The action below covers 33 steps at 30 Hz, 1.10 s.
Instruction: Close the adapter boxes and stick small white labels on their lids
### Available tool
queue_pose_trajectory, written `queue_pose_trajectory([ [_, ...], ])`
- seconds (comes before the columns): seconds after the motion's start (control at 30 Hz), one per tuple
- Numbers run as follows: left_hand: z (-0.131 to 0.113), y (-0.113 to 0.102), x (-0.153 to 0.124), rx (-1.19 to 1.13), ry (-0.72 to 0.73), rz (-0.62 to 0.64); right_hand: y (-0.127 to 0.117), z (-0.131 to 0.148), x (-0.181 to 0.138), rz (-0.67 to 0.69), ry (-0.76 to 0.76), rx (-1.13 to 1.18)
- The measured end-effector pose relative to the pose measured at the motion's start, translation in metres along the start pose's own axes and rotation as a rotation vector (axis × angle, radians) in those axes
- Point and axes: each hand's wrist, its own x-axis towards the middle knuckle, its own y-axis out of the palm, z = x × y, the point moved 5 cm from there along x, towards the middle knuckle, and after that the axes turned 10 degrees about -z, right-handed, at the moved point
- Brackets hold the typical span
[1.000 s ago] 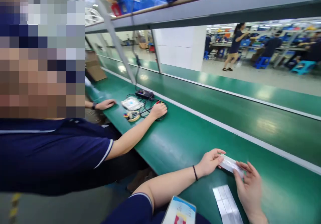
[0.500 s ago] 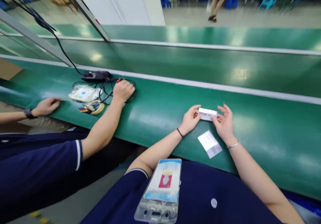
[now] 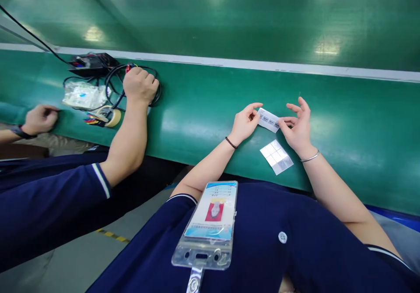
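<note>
A small white label sheet point(image 3: 269, 120) with a row of dark printed squares is stretched between my two hands, above the green bench. My left hand point(image 3: 245, 121) pinches its left end between thumb and fingers. At the right end, my right hand point(image 3: 298, 128) grips the edge with thumb and forefinger, its other fingers raised apart. Just below lies a second label sheet point(image 3: 276, 156), white with grid lines and a greyish lower strip, flat on the bench and touched by neither hand.
To my left a co-worker's fist point(image 3: 140, 85) rests over coiled black cables point(image 3: 114, 80). Near it are a black device point(image 3: 93, 64), a clear plastic bag point(image 3: 85, 95) and a yellow tape roll point(image 3: 113, 116). A pale ledge point(image 3: 210, 63) runs along the back of the green bench point(image 3: 197, 109).
My view has tilted downward, so the floor and stools beyond the bench have left it. The held sheet is now slanted, its right end lower, and its printed side shows more clearly.
</note>
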Motion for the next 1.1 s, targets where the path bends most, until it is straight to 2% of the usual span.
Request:
queue_pose_trajectory([
  [0.17,-0.003,-0.011,0.004,0.353,0.020,0.028,0.004,0.002,-0.002,0.069,-0.025,-0.020],
  [0.23,-0.007,-0.018,0.005,0.477,0.053,-0.031,0.006,0.002,-0.003,0.117,-0.043,-0.066],
  [0.3,-0.017,-0.023,0.003,0.547,0.167,-0.138,0.007,0.000,-0.003,0.140,-0.061,-0.088],
  [0.33,-0.024,-0.021,0.000,0.554,0.259,-0.155,0.007,-0.001,-0.001,0.133,-0.061,-0.081],
  [0.37,-0.031,-0.015,-0.006,0.533,0.368,-0.116,0.006,-0.004,0.001,0.114,-0.052,-0.064],
  [0.4,-0.038,-0.005,-0.015,0.484,0.483,-0.011,0.005,-0.007,0.003,0.088,-0.034,-0.043],
  [0.47,-0.050,0.021,-0.042,0.368,0.690,0.317,0.002,-0.015,0.008,0.033,0.019,0.000],
  [0.53,-0.057,0.045,-0.071,0.356,0.827,0.599,-0.001,-0.022,0.012,-0.004,0.066,0.034],
  [0.63,-0.060,0.064,-0.097,0.429,0.892,0.806,-0.001,-0.024,0.014,-0.010,0.092,0.060],
  [0.77,-0.063,0.066,-0.112,0.333,0.989,1.047,0.000,-0.022,0.014,0.012,0.119,0.077],
  [0.83,-0.066,0.061,-0.113,0.344,0.997,1.012,0.000,-0.021,0.015,0.011,0.146,0.101],
  [0.97,-0.066,0.045,-0.121,0.515,0.881,0.788,0.000,-0.021,0.015,-0.010,0.163,0.146],
  [1.1,-0.062,0.025,-0.134,0.435,0.923,0.720,0.002,-0.022,0.013,0.003,0.135,0.134],
])
